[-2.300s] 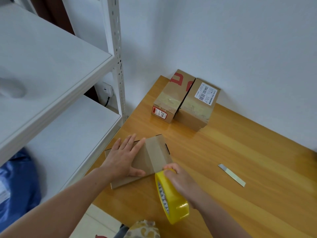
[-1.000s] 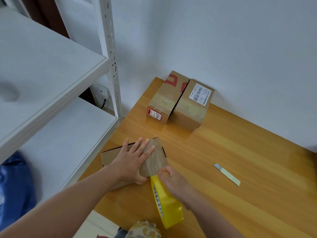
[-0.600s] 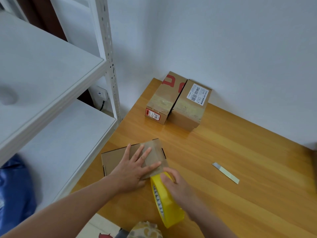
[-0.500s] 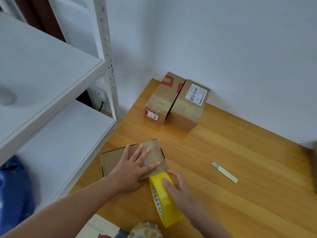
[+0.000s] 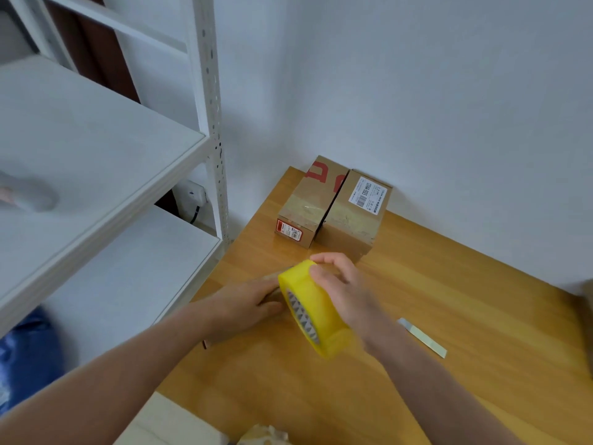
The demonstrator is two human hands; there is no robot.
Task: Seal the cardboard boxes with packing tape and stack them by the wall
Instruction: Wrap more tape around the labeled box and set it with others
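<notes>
The cardboard box [image 5: 272, 275] lies near the left edge of the table [image 5: 465, 300], close in front of me, and I see very little of it. My left hand [image 5: 247, 308] lies flat on its top with the fingers stretched out, covering most of the lid. My right hand [image 5: 340, 287] is curled round the tape roll [image 5: 316, 311], a thick yellow one standing on edge just right of the left hand, over the right end of the box. The two hands are close together, with the roll between them. Whether any tape is already stuck to the lid I cannot tell, as the hands and the roll hide that part.

A thin pale strip [image 5: 422, 337] lies flat on the wood to the right of my right wrist, apart from the box. Farther back two closed boxes stand side by side, touching each other and pushed up to the wall [image 5: 417, 91]: the red-printed box [image 5: 305, 203] on the left and the labelled box [image 5: 353, 213], with a white barcode sticker, on the right. Both have tape across their tops.

The table is yellowish varnished wood. A white metal shelf rack [image 5: 96, 149] stands along its left side, with a wall socket [image 5: 192, 195] behind the upright and a blurred blue bag [image 5: 25, 348] low down.
</notes>
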